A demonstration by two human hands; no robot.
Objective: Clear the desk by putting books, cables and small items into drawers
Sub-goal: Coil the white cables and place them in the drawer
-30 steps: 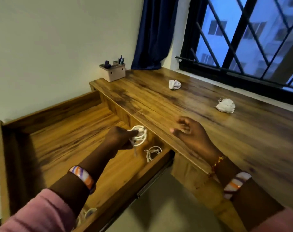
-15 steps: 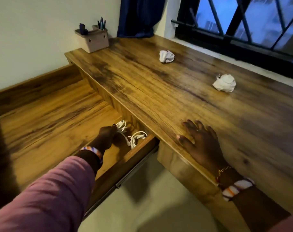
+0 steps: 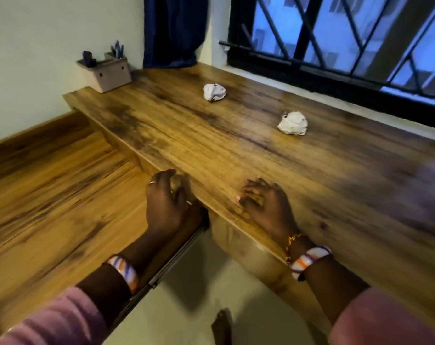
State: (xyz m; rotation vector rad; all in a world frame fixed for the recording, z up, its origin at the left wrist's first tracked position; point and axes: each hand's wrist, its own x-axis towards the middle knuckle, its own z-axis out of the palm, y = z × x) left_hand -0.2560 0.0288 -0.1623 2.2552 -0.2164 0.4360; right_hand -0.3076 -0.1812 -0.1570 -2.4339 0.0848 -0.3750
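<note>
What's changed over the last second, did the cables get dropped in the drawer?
Yes. The left hand let go of the white cables inside the drawer and pulled back to its corner by the desk edge; the cables are now out of sight. The right hand settled flat on the desk. Both paper balls and the organizer stayed put.

brown streaked desk (image 3: 236, 145), white paper balls (image 3: 293, 123), striped bangles (image 3: 308, 261)

Desk (image 3: 236, 150) & open drawer (image 3: 49, 195): wood grain, smooth w/ slight sheen. Two crumpled paper balls (image 3: 214, 92), matt. My sleeves (image 3: 62, 319): soft pink knit. Bangles (image 3: 125, 270) glossy.
</note>
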